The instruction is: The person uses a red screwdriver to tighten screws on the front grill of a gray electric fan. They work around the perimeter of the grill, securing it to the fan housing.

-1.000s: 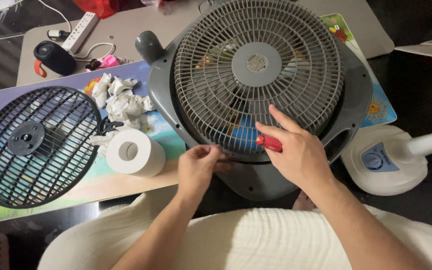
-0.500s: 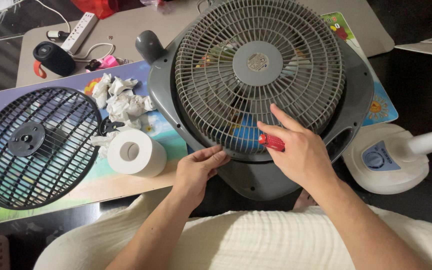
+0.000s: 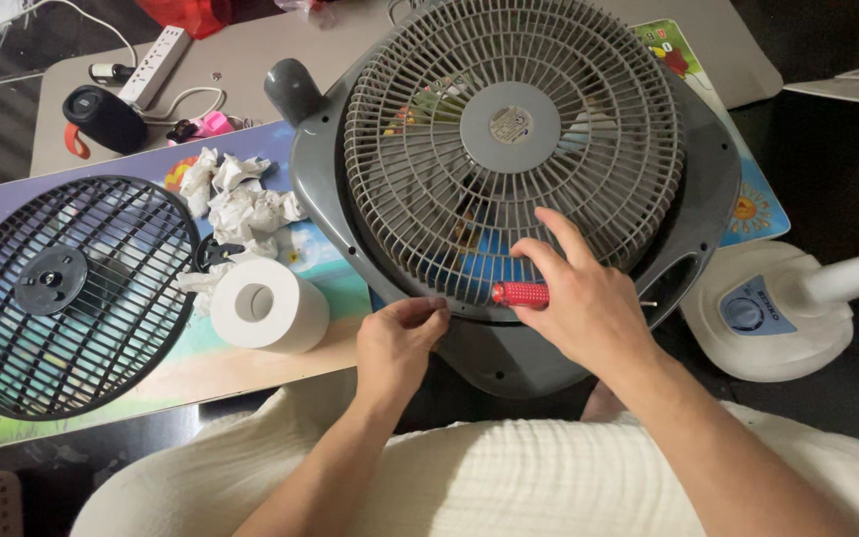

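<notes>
- Fan (image 3: pixel 514 179): a grey fan body with a round pale grille lies face-up across the right half of the surface (image 3: pixel 251 75), its near rim hanging past the front edge toward the person's lap.
- Black grille (image 3: pixel 67 293): a loose round black fan guard lies flat at the left end of the surface, close to the front edge, on a colourful mat (image 3: pixel 320 254).
- Speaker (image 3: pixel 103 119): a small black speaker sits near the back left corner, beside a white power strip (image 3: pixel 156 65).
- Crumpled tissues (image 3: pixel 241 199): a white heap lies between the black grille and the fan.
- Tissue roll (image 3: pixel 268 303): a white roll lies just beside the black grille, near the front edge.
- Left hand (image 3: pixel 400 343): fingers pinched together at the fan's near rim, touching it; whether they hold anything small cannot be told.
- Screwdriver (image 3: pixel 521 294): its red ribbed handle lies level against the lower part of the pale grille.
- Right hand (image 3: pixel 584 303): closed round the red handle, index finger stretched out over the grille.
- Fan stand (image 3: pixel 763 313): a round white base with a white pole stands off the right end of the surface.
</notes>
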